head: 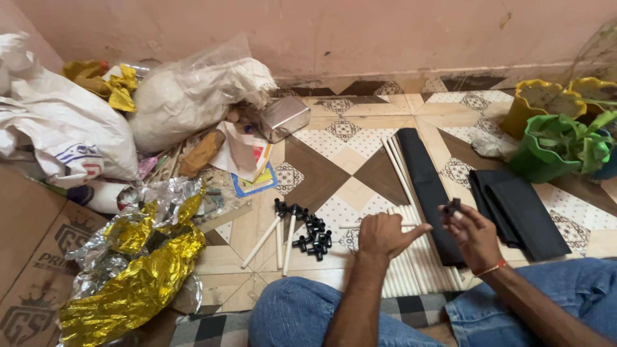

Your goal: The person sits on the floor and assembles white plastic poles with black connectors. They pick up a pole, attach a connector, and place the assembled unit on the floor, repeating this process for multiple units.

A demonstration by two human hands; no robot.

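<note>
My left hand (384, 235) rests on a row of white rods (418, 270) lying on the patterned tile floor, its fingers curled around one rod (350, 225) that sticks out to the left. My right hand (472, 232) is raised just beside it and pinches a small black plastic connector (453, 206) at the fingertips. A heap of the same black connectors (313, 236) lies left of my left hand. Three white rods with black connectors on their ends (277, 232) lie beside that heap.
A rolled black cloth (425, 180) and a folded black cloth (519, 212) lie on the floor. Green and yellow plant pots (556, 132) stand at right. Crumpled gold foil (138, 270), cardboard (26, 257), white bags (186, 93) and a metal tin (285, 117) crowd the left.
</note>
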